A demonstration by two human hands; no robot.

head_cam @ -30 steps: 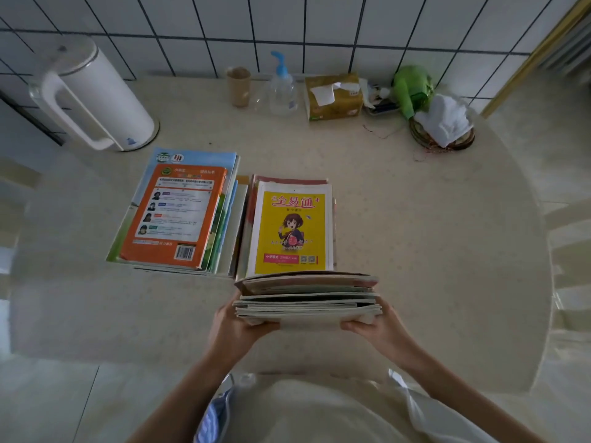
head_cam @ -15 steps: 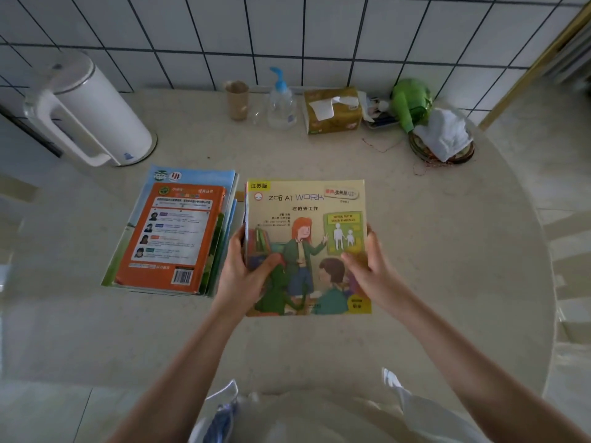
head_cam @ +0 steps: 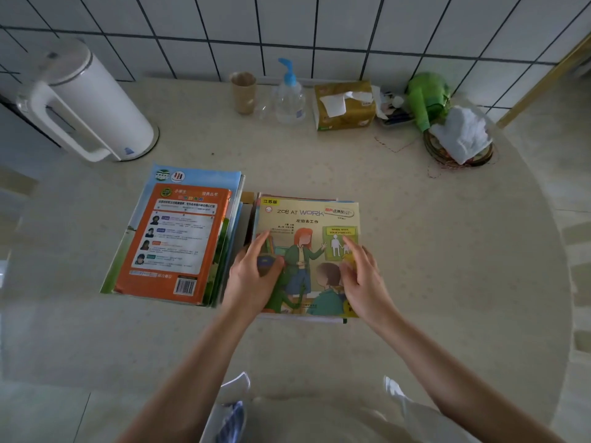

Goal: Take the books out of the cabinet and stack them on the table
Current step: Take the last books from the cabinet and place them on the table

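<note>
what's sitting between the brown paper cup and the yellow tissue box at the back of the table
In the head view, a clear pump bottle with a blue nozzle stands between the brown paper cup and the yellow tissue box.

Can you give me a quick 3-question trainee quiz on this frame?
1. True or false: the Zob at Work book lies on top of the right-hand stack.
2. Which book tops the left stack: A) orange-covered book B) a black one?
3. What stands between the paper cup and the tissue box?

Key: 1 true; 2 A; 3 the pump bottle.
</note>
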